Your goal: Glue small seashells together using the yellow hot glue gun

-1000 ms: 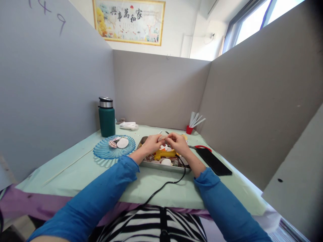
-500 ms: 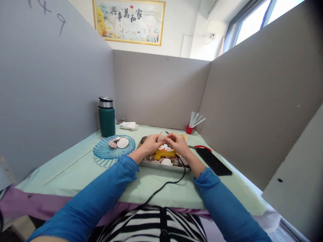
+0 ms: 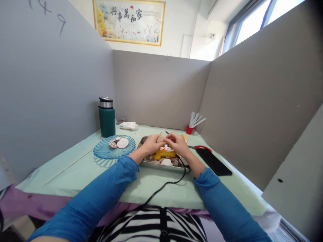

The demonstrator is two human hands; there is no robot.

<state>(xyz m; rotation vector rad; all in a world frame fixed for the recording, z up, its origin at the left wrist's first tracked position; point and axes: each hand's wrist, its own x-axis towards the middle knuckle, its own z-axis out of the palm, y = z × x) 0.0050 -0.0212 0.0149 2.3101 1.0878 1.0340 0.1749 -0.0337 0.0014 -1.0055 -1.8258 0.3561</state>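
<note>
Pale disc [image 3: 161, 138], possibly shell: pinched by fingers of left hand [image 3: 151, 143] and right hand [image 3: 178, 143], presumably for steadiness, above tray [image 3: 161, 166].

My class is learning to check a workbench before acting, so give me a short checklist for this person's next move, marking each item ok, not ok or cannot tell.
1. Pale, round, flat disc held by the left hand: ok.
2. Right hand gripping it too, not merely touching: cannot tell.
3. Yellow, gun-shaped plastic tool lying out of both hands: ok, in the silver, rectangular metal tray.
4. Thin black cord clear of the tray's rim: not ok, it crosses the front edge.
5. Tool hot or cold: cannot tell.
</note>
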